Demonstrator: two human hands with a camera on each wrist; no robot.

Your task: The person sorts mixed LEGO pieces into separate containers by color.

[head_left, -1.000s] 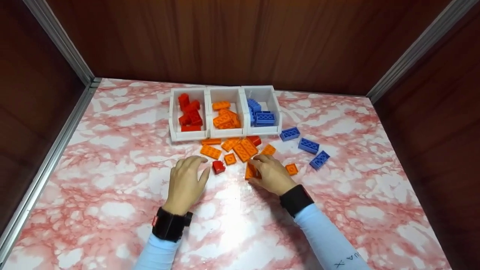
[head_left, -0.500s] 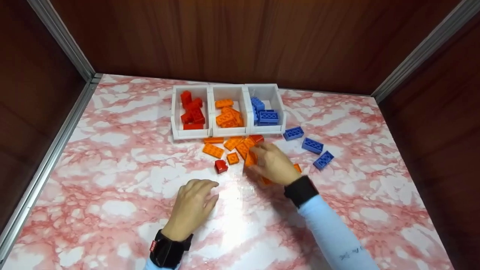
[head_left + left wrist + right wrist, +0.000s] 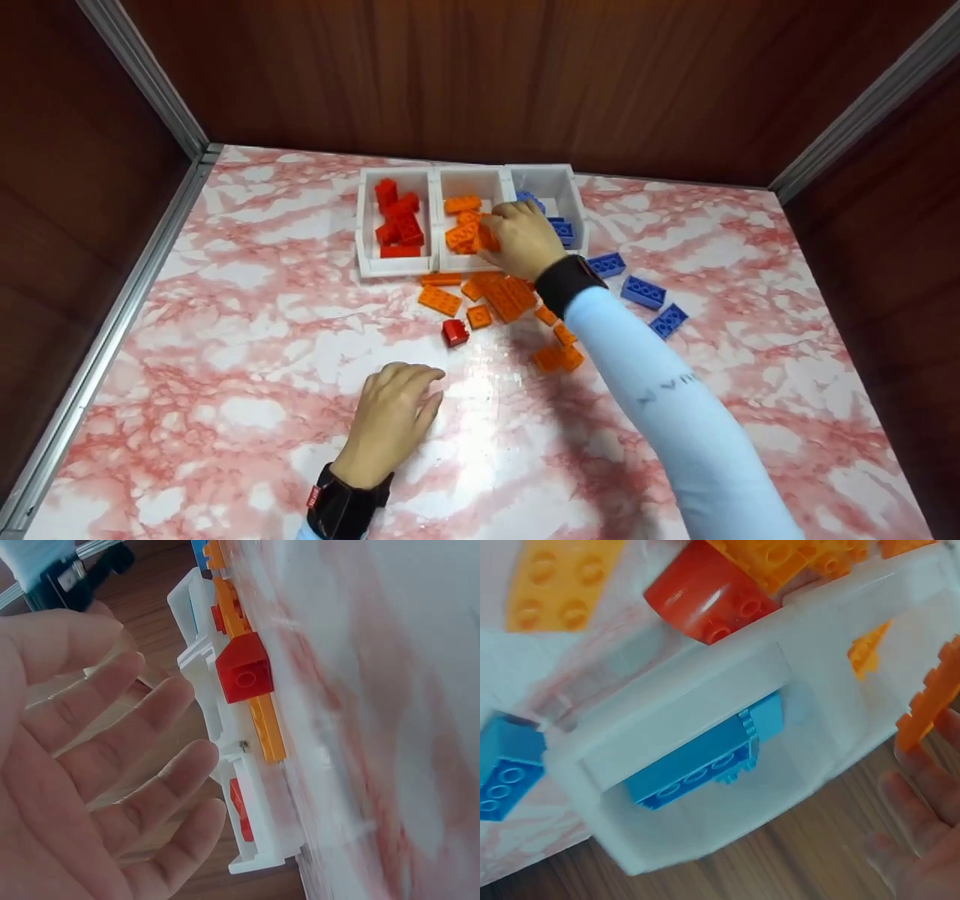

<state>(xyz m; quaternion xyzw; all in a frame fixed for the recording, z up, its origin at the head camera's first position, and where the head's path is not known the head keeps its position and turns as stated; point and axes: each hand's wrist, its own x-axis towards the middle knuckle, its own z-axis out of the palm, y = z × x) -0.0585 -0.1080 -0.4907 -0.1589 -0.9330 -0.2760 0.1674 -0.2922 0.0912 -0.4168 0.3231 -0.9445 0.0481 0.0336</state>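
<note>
My right hand [image 3: 526, 241] is above the white bins, at the divider between the middle and right ones. It pinches an orange toy brick [image 3: 934, 694], whose studded edge shows in the right wrist view. Orange bricks [image 3: 461, 238] lie in the middle bin [image 3: 472, 180] below the fingers. The right bin [image 3: 697, 840] contains blue bricks [image 3: 697, 765]. My left hand [image 3: 394, 416] hovers over the near part of the table with relaxed, spread fingers and holds nothing. Beyond it, a small red brick [image 3: 454, 332] lies on the table.
The left bin [image 3: 367, 217] contains red bricks [image 3: 401, 225]. Several orange bricks [image 3: 510, 296] lie in front of the bins, with a curved red brick [image 3: 709, 592] among them. Blue bricks [image 3: 643, 292] lie to the right. Dark wooden panels [image 3: 480, 82] enclose the marbled table [image 3: 247, 412].
My right hand has lifted an orange brick from the loose ones and carried it forward to the middle bin. My left hand has drawn back toward me, away from the bricks.
</note>
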